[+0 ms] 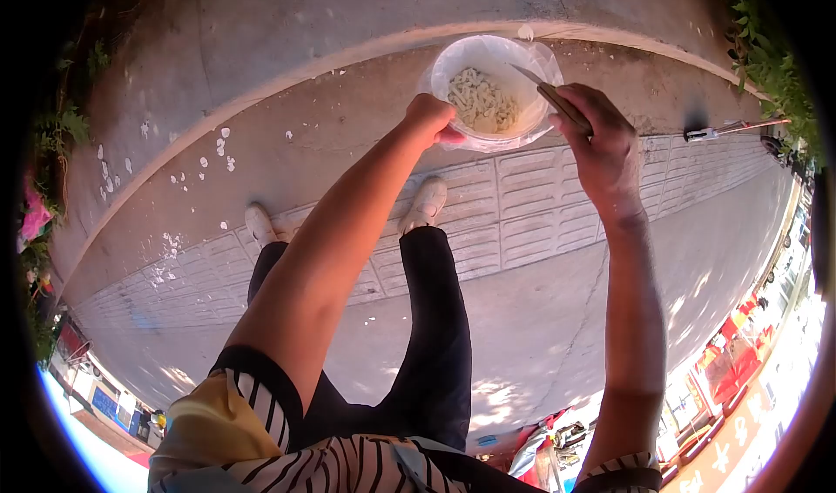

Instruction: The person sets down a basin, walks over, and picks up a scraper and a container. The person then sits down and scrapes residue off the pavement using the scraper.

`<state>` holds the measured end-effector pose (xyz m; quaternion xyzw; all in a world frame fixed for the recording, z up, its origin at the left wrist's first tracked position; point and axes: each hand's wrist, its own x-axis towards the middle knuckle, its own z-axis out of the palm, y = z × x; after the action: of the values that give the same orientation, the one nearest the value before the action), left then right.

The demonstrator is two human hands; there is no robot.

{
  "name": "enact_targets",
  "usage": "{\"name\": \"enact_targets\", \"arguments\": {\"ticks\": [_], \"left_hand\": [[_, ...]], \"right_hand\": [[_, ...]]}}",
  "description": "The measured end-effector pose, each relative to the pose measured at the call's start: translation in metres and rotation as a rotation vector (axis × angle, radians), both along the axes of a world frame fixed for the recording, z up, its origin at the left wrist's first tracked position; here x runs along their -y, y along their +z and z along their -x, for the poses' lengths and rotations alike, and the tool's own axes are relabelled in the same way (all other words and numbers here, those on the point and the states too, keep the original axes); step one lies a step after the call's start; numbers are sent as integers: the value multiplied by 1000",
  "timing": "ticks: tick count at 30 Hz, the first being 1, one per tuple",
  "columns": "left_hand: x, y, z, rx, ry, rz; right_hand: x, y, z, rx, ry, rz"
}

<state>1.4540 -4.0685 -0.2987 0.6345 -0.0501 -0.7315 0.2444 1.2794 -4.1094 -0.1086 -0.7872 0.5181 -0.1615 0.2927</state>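
My left hand (433, 120) grips the near left rim of a white bowl (492, 50) that has a clear plastic bag over it. Small pale, chopped pieces (481, 101) lie inside the bowl. In my right hand (599, 136) is a knife (562, 103) with a brownish handle, its fingers wrapped round it. The blade points up and left, over the right side of the bowl. Whether the blade touches the bag cannot be made out.
A low concrete kerb (287, 66) curves behind the bowl. Beneath me runs a strip of ribbed paving (461, 197). White paint spots (220, 147) mark the ground at left. A long-handled tool (714, 133) lies at right, near green leaves (771, 57).
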Motion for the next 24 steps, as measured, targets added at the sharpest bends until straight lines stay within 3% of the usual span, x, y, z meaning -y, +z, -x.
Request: {"name": "enact_targets", "arguments": {"ticks": [6,8,12,16,19,22,24], "left_hand": [[-19,6,-12,49,-75,-18],[-51,3,-32,-1,37,-49],[-122,15,-102,-64,257,-172],[-204,17,-199,45,406,-235],[-274,-4,-278,155,458,-232],[-307,10,-361,269,504,-277],[-317,2,-409,374,410,-267]], "right_hand": [[-23,19,-3,-6,-72,-42],[-11,25,-33,43,-117,-78],[-1,31,-135,201,55,-105],[-26,23,-270,259,287,-121],[-56,21,-371,276,393,-138],[-79,9,-468,187,475,-80],[-82,-10,-520,140,493,24]]}}
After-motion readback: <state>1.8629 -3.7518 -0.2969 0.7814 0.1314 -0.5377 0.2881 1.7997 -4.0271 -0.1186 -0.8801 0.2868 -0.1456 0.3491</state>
